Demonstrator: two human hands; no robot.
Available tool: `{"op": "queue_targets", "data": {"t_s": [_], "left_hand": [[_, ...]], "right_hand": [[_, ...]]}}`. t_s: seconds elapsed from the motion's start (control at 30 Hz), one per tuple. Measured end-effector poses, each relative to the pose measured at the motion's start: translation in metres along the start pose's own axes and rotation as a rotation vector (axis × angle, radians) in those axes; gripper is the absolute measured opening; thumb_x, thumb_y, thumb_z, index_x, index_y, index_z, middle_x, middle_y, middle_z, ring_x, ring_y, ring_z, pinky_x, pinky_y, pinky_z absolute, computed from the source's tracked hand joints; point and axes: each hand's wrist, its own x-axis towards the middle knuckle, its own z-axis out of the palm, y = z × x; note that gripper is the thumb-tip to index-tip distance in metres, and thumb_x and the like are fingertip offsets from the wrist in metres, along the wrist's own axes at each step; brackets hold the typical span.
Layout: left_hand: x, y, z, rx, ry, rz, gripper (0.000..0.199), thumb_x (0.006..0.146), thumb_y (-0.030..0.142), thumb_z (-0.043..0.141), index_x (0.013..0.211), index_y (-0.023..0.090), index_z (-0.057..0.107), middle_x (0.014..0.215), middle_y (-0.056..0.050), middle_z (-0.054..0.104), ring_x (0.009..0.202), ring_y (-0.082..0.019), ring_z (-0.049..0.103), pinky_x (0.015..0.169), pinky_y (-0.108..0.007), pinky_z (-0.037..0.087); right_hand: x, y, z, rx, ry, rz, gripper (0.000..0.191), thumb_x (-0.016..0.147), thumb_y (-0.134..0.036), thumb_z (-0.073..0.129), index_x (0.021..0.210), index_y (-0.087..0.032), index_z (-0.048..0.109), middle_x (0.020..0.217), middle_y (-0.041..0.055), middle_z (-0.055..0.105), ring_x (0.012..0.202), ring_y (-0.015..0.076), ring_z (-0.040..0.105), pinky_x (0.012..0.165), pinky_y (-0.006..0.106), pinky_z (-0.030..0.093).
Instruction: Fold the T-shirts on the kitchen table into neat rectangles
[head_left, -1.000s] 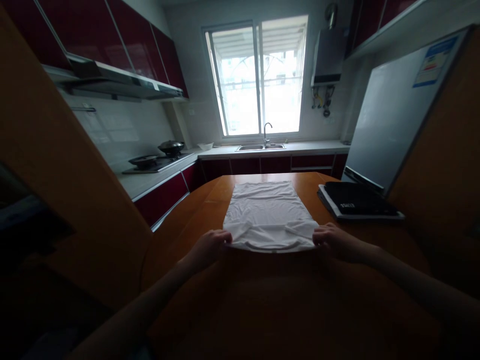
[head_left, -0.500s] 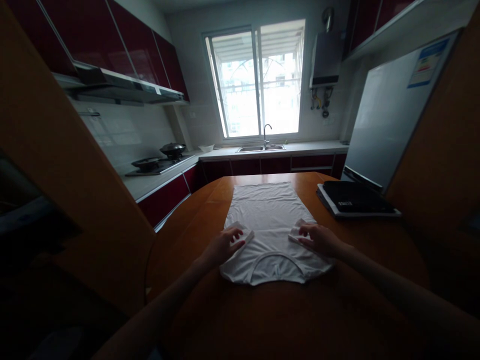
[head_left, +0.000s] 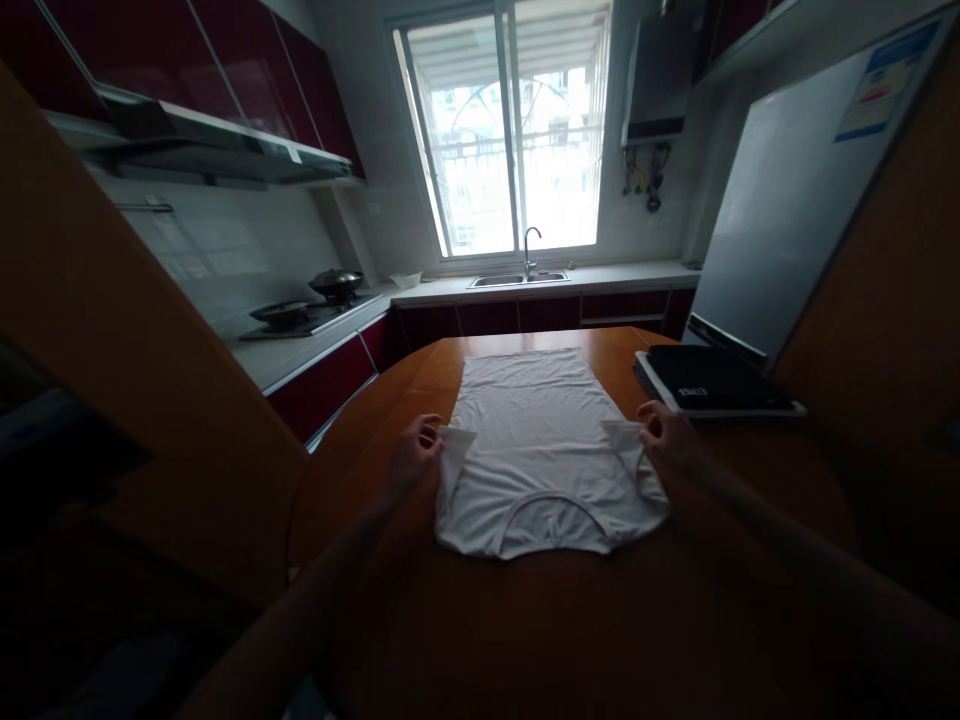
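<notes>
A white T-shirt (head_left: 541,430) lies spread on the wooden table (head_left: 375,400), its neckline toward me and its hem at the far side. My left hand (head_left: 415,452) pinches the sleeve on the left, lifting its end a little off the body of the shirt. On the other side, my right hand (head_left: 667,438) has the right sleeve's end pinched between thumb and fingers. Both sleeves stand partly raised and folded at the shirt's sides.
Folded black and white clothes (head_left: 720,382) lie at the table's right rear, beyond my right hand. Past the table are a counter with a sink (head_left: 519,280), a stove with pans (head_left: 281,314) on the left, and a fridge (head_left: 787,200) on the right.
My hands have moved apart, outward from over the shirt to its two sides, drawing the sleeve ends with them. The camera view has tilted slightly downward.
</notes>
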Motion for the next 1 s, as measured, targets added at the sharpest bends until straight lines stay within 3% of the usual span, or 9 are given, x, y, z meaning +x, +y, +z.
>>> {"op": "queue_targets", "data": {"t_s": [0.17, 0.27, 0.37, 0.47, 0.57, 0.7, 0.83, 0.93, 1.0], "left_hand": [[-0.030, -0.051, -0.055, 0.035, 0.136, -0.140, 0.048, 0.073, 0.040, 0.060, 0.114, 0.017, 0.062, 0.087, -0.004, 0.065, 0.073, -0.020, 0.065, 0.064, -0.029, 0.056], [-0.051, -0.081, -0.063, 0.105, 0.133, -0.230, 0.047, 0.070, 0.037, 0.059, 0.113, 0.016, 0.061, 0.084, -0.004, 0.065, 0.074, -0.021, 0.066, 0.066, -0.032, 0.057], [-0.062, -0.096, -0.066, 0.303, 0.136, -0.269, 0.049, 0.071, 0.036, 0.060, 0.116, 0.015, 0.062, 0.090, -0.008, 0.064, 0.084, -0.027, 0.067, 0.079, -0.040, 0.057], [-0.062, -0.087, -0.065, 0.527, 0.274, -0.160, 0.049, 0.077, 0.038, 0.058, 0.119, 0.013, 0.063, 0.112, -0.016, 0.058, 0.108, -0.036, 0.059, 0.098, -0.051, 0.047], [-0.054, -0.055, -0.053, 0.557, 0.307, 0.076, 0.046, 0.085, 0.037, 0.053, 0.124, 0.015, 0.061, 0.124, -0.018, 0.054, 0.121, -0.036, 0.051, 0.107, -0.053, 0.040], [-0.044, -0.005, -0.009, 0.429, 0.005, 0.351, 0.040, 0.095, 0.038, 0.047, 0.126, 0.020, 0.063, 0.137, -0.013, 0.053, 0.132, -0.029, 0.046, 0.114, -0.044, 0.035], [-0.041, 0.014, 0.035, 0.413, -0.393, 0.409, 0.052, 0.098, 0.048, 0.046, 0.145, 0.025, 0.051, 0.156, -0.010, 0.041, 0.147, -0.028, 0.031, 0.120, -0.046, 0.025], [-0.048, 0.010, 0.043, 0.476, -0.604, 0.409, 0.061, 0.098, 0.057, 0.043, 0.153, 0.032, 0.038, 0.164, -0.007, 0.025, 0.153, -0.033, 0.014, 0.121, -0.057, 0.014], [-0.058, 0.007, 0.038, 0.493, -0.660, 0.413, 0.062, 0.100, 0.060, 0.038, 0.155, 0.035, 0.032, 0.165, -0.006, 0.019, 0.153, -0.033, 0.010, 0.121, -0.059, 0.011]], "right_hand": [[-0.021, 0.063, -0.053, -0.057, 0.159, 0.194, 0.029, 0.077, -0.030, 0.059, 0.104, -0.020, 0.062, 0.074, 0.0036, 0.067, 0.061, 0.0189, 0.062, 0.055, 0.028, 0.044], [-0.037, 0.096, -0.059, -0.178, 0.127, 0.334, 0.030, 0.077, -0.032, 0.061, 0.104, -0.020, 0.063, 0.083, 0.0082, 0.070, 0.070, 0.0237, 0.067, 0.059, 0.032, 0.048], [-0.049, 0.107, -0.055, -0.357, 0.044, 0.419, 0.032, 0.080, -0.036, 0.061, 0.106, -0.018, 0.065, 0.094, 0.0139, 0.071, 0.082, 0.0301, 0.068, 0.066, 0.038, 0.050], [-0.054, 0.090, -0.046, -0.445, 0.108, 0.245, 0.030, 0.086, -0.035, 0.053, 0.108, -0.018, 0.066, 0.107, 0.0168, 0.068, 0.096, 0.0325, 0.065, 0.079, 0.043, 0.051], [-0.050, 0.050, -0.028, -0.315, 0.123, -0.066, 0.027, 0.089, -0.027, 0.048, 0.107, -0.020, 0.067, 0.111, 0.0139, 0.065, 0.107, 0.0296, 0.060, 0.096, 0.042, 0.048], [-0.042, 0.002, 0.013, -0.164, -0.058, -0.374, 0.027, 0.093, -0.027, 0.049, 0.110, -0.022, 0.069, 0.118, 0.0124, 0.065, 0.113, 0.0286, 0.058, 0.101, 0.044, 0.046], [-0.044, -0.012, 0.045, -0.212, -0.269, -0.516, 0.047, 0.095, -0.044, 0.053, 0.137, -0.023, 0.058, 0.148, 0.0140, 0.050, 0.137, 0.0325, 0.044, 0.113, 0.053, 0.034], [-0.053, -0.007, 0.047, -0.278, -0.436, -0.516, 0.064, 0.095, -0.055, 0.050, 0.151, -0.026, 0.043, 0.161, 0.0140, 0.032, 0.149, 0.0348, 0.025, 0.118, 0.058, 0.023], [-0.064, -0.005, 0.042, -0.296, -0.496, -0.501, 0.068, 0.095, -0.059, 0.048, 0.154, -0.027, 0.037, 0.163, 0.0144, 0.026, 0.151, 0.0345, 0.021, 0.118, 0.059, 0.019]]}}
